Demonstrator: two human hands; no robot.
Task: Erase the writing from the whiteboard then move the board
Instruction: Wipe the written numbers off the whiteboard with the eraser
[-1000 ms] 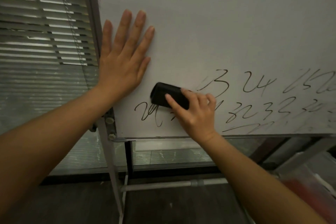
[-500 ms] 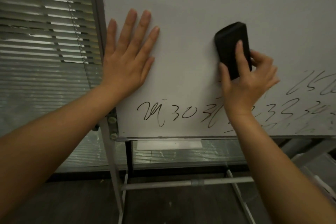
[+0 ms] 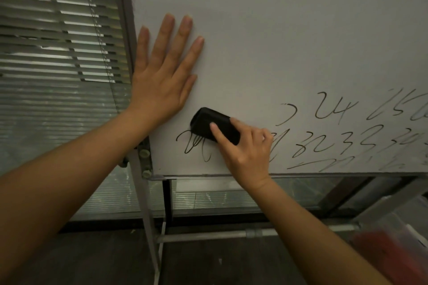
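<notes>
Whiteboard [image 3: 289, 30]: plain pale grey-white. Writing [image 3: 328, 143]: dark brown-black strokes, right of the fingers [image 3: 261, 136], partly smeared grey. Eraser [image 3: 208, 126]: solid black, under the fingers. Blinds [image 3: 58, 41]: grey horizontal slats. Floor [image 3: 92, 257]: dark brown.

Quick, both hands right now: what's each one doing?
Left hand: open, palm flat against the whiteboard, holding nothing.
Right hand: closed on the black eraser, pressing it to the writing in the bottom row.
</notes>
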